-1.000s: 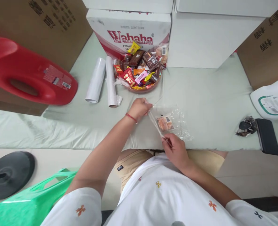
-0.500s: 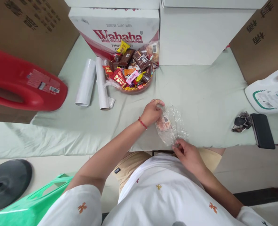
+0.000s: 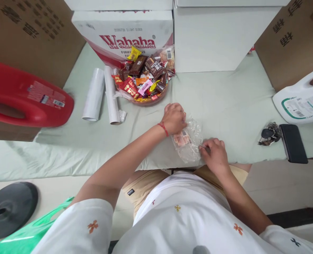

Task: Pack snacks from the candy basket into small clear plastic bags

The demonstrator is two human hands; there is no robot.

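Note:
A clear crinkled plastic bag (image 3: 190,150) lies on the pale green cloth near the front edge, with a small pinkish packaged snack (image 3: 182,138) in or under its left part. My left hand (image 3: 174,118), with a red string bracelet, is closed on the upper left of the bag. My right hand (image 3: 214,151) pinches the bag's right edge between thumb and fingers. Behind them sits a round bowl (image 3: 148,103) heaped with wrapped candies and chocolates.
Two white rolls (image 3: 94,95) lie left of the bowl, near a red jug (image 3: 26,95). White boxes (image 3: 204,42) stand behind. Keys (image 3: 270,134), a black phone (image 3: 293,143) and a white jug (image 3: 303,98) are at the right. A green bag (image 3: 37,229) hangs at lower left.
My left hand has turned palm down and its fingers have curled over the bag. My right hand has moved up and slightly right, along the bag's edge. The view has shifted a little.

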